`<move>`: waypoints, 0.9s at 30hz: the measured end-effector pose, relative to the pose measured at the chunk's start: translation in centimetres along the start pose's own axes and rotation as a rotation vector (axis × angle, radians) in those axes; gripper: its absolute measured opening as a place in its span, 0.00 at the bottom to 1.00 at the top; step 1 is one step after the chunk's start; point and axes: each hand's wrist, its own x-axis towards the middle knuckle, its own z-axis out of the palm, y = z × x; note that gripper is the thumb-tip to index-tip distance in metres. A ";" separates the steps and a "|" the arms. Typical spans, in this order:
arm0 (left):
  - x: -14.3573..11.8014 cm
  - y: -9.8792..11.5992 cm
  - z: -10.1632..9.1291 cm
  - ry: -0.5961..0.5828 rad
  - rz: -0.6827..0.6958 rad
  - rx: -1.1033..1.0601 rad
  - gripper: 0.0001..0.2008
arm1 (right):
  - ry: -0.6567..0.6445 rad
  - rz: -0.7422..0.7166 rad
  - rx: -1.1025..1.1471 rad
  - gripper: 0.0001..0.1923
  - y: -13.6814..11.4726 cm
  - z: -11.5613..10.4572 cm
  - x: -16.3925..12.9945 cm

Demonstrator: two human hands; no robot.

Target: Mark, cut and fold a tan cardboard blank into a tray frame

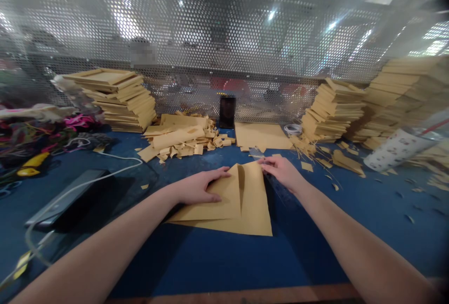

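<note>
Two bare hands work a folded sheet of brown paper [242, 201] lying mid-bench on the blue table [217, 257], head view. Left hand [199, 187] lies flat, fingers spread, pressing the sheet's left flap; it grips nothing. Right hand [282, 170] pinches the top-right edge w/ fingertips, beside a clear ruler [280, 191]. Paper looks light, thin, crease-prone; prob. best held at edges/corners. Stacks of brown sheets [119, 98] and offcuts [182, 142] sit behind.

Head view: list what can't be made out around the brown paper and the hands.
- Left hand: palm hidden, pressed flat on brown paper.
- Right hand: fingertips blurred at the paper's top corner; grip unclear.
- Clear ruler: partly under the right hand.
- Cup: print too blurred.
</note>
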 end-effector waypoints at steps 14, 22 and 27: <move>0.1 1.6 0.9 -0.240 0.053 0.341 0.33 | 0.030 -0.047 -0.115 0.13 0.6 -0.4 0.2; 0.0 2.0 1.1 -0.262 0.069 0.492 0.31 | 0.150 -0.062 -0.012 0.16 0.6 -3.3 0.8; -0.1 1.5 1.2 -0.236 0.084 0.479 0.31 | 0.275 -0.070 -0.419 0.19 1.1 -6.9 1.1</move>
